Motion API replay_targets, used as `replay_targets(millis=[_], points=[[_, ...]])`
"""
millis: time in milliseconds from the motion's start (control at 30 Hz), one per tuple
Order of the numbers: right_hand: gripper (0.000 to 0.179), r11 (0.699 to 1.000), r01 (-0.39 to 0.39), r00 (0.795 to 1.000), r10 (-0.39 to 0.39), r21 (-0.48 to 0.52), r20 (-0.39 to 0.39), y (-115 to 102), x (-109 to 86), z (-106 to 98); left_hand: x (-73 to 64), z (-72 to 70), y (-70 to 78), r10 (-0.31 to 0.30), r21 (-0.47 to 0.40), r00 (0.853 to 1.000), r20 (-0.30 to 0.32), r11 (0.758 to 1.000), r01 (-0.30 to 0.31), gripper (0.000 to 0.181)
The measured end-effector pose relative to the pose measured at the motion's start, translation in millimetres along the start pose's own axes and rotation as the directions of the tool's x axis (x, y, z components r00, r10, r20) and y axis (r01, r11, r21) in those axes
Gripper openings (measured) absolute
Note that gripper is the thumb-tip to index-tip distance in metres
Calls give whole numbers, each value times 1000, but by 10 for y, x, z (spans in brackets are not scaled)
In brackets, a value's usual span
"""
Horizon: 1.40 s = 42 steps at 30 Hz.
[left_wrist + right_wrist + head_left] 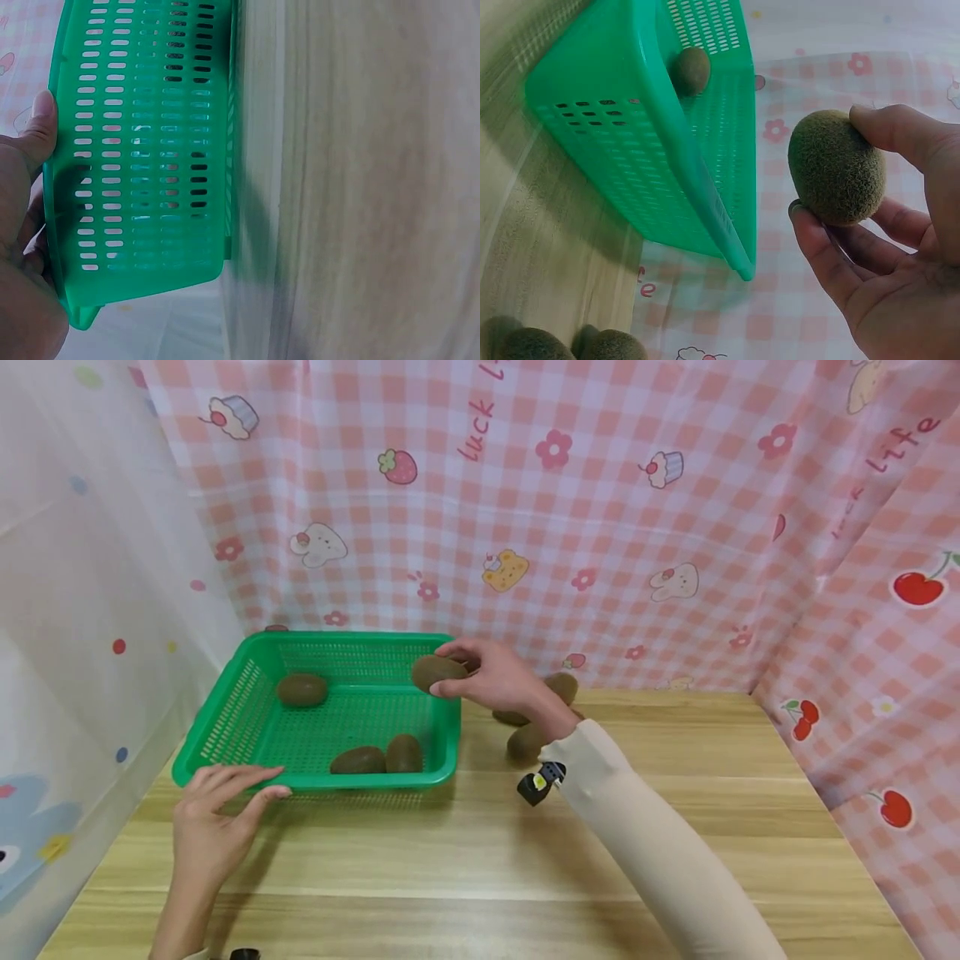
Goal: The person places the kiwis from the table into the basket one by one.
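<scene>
My right hand (495, 677) holds a brown, fuzzy kiwi (837, 166) between thumb and fingers, above the right end of a green plastic basket (453, 735). My left hand (213, 818) grips the basket's near rim at its left corner, thumb on the outer side and fingers over the edge. Inside the basket, one kiwi (302, 690) lies at the back left. Two more, a kiwi (358, 761) on its side and another kiwi (405, 753), lie against the near wall.
Loose kiwis (527, 742) lie on the wooden table (420, 877) right of the basket, partly hidden behind my right wrist. A pink checked curtain (600, 527) stands behind and at the right; a white curtain (82, 610) hangs close to the basket's left.
</scene>
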State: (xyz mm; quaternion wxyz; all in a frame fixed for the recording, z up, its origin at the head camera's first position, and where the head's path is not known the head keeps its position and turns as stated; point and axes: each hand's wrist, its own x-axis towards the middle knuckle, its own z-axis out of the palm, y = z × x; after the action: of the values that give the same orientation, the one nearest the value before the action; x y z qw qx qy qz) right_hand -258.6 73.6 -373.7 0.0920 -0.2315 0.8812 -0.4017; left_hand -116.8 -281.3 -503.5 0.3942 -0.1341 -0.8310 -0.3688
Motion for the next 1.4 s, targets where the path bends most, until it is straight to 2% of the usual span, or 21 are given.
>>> replay_targets(millis=[167,233,367,633,967,1267,1400], points=[[49,999,21,999,-20,-27,25,-39,84,24,2,-35,32,-54,22,998,45,998,53,37],[48,998,39,999,-37,-39,35,-37,119,41,7,-41,42,-56,26,997,53,998,55,37],[49,997,55,997,-51,-62,62,-25,166,88,9,-21,40,-26,15,999,38,1000,25,38],[52,987,25,993,-7,-156,117,-52,207,160,4,-8,20,8,0,1000,7,1000,-8,38],[49,962,45,990,-6,-269,144,-93,275,220,4,13,-16,17,-5,1000,-20,1000,-17,36],[41,973,35,989,-2,-227,145,-129,246,168,8,-13,40,-54,36,998,37,998,53,38],[46,971,42,992,-12,-236,129,-149,201,115,15,-25,46,-50,34,998,35,998,48,37]])
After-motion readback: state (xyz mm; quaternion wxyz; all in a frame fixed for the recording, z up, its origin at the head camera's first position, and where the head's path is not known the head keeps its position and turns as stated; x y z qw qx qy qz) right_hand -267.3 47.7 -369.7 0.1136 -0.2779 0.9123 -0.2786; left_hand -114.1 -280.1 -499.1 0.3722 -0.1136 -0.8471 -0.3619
